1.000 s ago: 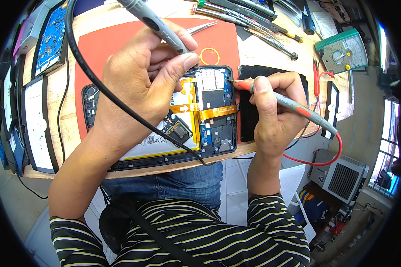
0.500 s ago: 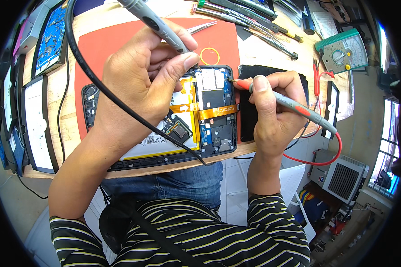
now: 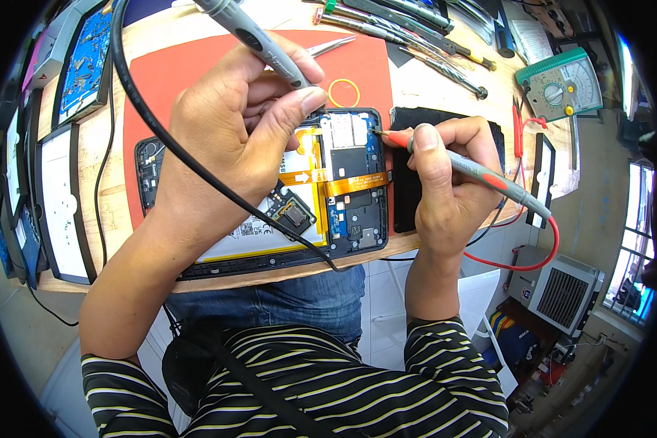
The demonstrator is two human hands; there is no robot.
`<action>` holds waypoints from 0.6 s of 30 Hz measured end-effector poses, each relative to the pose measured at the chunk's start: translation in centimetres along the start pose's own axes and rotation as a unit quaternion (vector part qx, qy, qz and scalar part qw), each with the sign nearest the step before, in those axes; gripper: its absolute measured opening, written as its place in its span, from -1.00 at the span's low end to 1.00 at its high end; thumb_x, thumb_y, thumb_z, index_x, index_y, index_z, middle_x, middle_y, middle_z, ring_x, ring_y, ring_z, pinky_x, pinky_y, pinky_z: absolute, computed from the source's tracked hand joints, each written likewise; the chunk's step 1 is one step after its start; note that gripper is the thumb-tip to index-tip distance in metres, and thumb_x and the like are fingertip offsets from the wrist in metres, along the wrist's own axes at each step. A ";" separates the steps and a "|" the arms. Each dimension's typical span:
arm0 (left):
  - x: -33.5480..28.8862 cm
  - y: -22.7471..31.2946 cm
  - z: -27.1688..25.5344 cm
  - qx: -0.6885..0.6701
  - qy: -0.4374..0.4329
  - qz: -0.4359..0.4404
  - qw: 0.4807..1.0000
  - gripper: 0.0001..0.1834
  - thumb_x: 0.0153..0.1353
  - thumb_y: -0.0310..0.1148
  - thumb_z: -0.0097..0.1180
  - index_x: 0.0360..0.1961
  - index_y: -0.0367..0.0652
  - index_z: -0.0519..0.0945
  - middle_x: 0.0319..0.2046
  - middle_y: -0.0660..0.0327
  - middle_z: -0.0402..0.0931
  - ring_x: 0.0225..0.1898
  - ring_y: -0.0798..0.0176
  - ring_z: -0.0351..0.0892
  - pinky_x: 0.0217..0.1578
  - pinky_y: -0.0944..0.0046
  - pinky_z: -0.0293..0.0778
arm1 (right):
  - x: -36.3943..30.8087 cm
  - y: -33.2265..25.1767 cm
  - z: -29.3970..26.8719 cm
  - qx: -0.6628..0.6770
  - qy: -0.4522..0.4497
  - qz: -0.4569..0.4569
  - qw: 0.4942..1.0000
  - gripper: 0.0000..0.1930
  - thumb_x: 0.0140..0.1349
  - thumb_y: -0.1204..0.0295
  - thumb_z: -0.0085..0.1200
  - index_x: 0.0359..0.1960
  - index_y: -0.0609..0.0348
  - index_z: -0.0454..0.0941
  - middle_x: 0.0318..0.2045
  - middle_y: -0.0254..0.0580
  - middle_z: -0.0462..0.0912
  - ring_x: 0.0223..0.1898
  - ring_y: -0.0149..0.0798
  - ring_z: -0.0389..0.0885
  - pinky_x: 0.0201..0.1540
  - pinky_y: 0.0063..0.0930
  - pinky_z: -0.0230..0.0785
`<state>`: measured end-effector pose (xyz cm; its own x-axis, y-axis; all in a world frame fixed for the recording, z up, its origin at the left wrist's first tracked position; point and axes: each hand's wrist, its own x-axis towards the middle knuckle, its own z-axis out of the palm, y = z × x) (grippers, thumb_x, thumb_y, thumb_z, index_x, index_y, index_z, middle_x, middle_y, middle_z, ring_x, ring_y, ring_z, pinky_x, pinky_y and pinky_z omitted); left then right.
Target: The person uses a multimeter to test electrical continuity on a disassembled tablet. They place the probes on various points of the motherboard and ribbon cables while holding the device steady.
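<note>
An opened tablet (image 3: 358, 157), its battery, circuit board and orange ribbon cable exposed, lies at the front of the bench. My left hand (image 3: 233, 131) grips a grey test probe (image 3: 259, 45) with a black lead, over the tablet's middle. That probe's tip is hidden behind my fingers, near the board's upper edge. In my right hand (image 3: 452, 175) is a grey and red test probe (image 3: 482, 174) with a red lead. Its thin tip meets or nearly meets the board's upper right corner; contact is too small to tell. A small module (image 3: 294, 214) lies across the battery.
Beneath the tablet is a red mat (image 3: 153, 80), with tweezers (image 3: 332, 45) and a yellow ring (image 3: 344, 93) on it. Several screwdrivers (image 3: 431, 58) lie at the back. A green analog multimeter (image 3: 562, 86) stands at the right. Framed trays (image 3: 66, 204) line the left side.
</note>
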<state>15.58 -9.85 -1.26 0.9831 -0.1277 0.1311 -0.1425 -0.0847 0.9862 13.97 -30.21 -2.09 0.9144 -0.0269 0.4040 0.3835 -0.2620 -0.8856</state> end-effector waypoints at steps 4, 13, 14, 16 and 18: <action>0.0 0.1 0.0 0.003 0.001 -0.006 1.000 -0.83 0.34 -0.51 0.10 -0.07 -0.24 0.47 -0.33 0.18 0.63 -0.47 0.53 0.49 -0.46 0.56 0.40 | 0.0 -0.1 -0.1 -0.007 -0.003 0.001 1.000 -0.83 0.32 0.49 0.14 -0.37 0.30 0.44 -0.51 -0.22 0.62 -0.52 -0.54 0.57 -0.45 -0.68 0.41; 0.0 0.1 0.0 0.008 0.001 -0.005 1.000 -0.81 0.33 -0.51 0.11 -0.05 -0.25 0.47 -0.34 0.19 0.62 -0.48 0.54 0.47 -0.46 0.55 0.40 | 0.0 0.1 0.1 0.007 0.006 0.000 1.000 -0.83 0.32 0.48 0.14 -0.38 0.30 0.44 -0.51 -0.21 0.62 -0.52 -0.53 0.58 -0.45 -0.68 0.42; 0.0 0.1 0.0 0.008 0.002 -0.006 1.000 -0.81 0.33 -0.51 0.11 -0.05 -0.25 0.47 -0.34 0.19 0.62 -0.48 0.54 0.47 -0.46 0.55 0.40 | 0.0 0.0 0.0 -0.002 0.002 0.000 1.000 -0.83 0.32 0.48 0.14 -0.38 0.30 0.44 -0.51 -0.21 0.62 -0.52 -0.53 0.58 -0.45 -0.68 0.42; 0.0 0.2 0.0 0.007 0.002 -0.011 1.000 -0.81 0.33 -0.50 0.11 -0.06 -0.24 0.47 -0.34 0.19 0.63 -0.48 0.54 0.48 -0.46 0.55 0.40 | 0.0 -0.1 -0.1 -0.014 -0.003 -0.003 1.000 -0.83 0.32 0.48 0.14 -0.38 0.30 0.44 -0.51 -0.21 0.63 -0.52 -0.53 0.58 -0.46 -0.68 0.41; 0.0 0.2 0.0 0.005 0.000 -0.007 1.000 -0.81 0.34 -0.50 0.11 -0.06 -0.23 0.47 -0.34 0.19 0.63 -0.47 0.53 0.49 -0.45 0.55 0.41 | -0.1 -0.1 -0.1 -0.010 0.002 0.000 1.000 -0.83 0.31 0.48 0.14 -0.38 0.30 0.44 -0.51 -0.21 0.63 -0.52 -0.53 0.57 -0.46 -0.69 0.40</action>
<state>15.59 -9.86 -1.11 0.9849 -0.1273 0.1171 -0.1298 -0.0960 0.9869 13.87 -30.28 -2.03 0.9139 -0.0314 0.4047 0.3806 -0.2803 -0.8812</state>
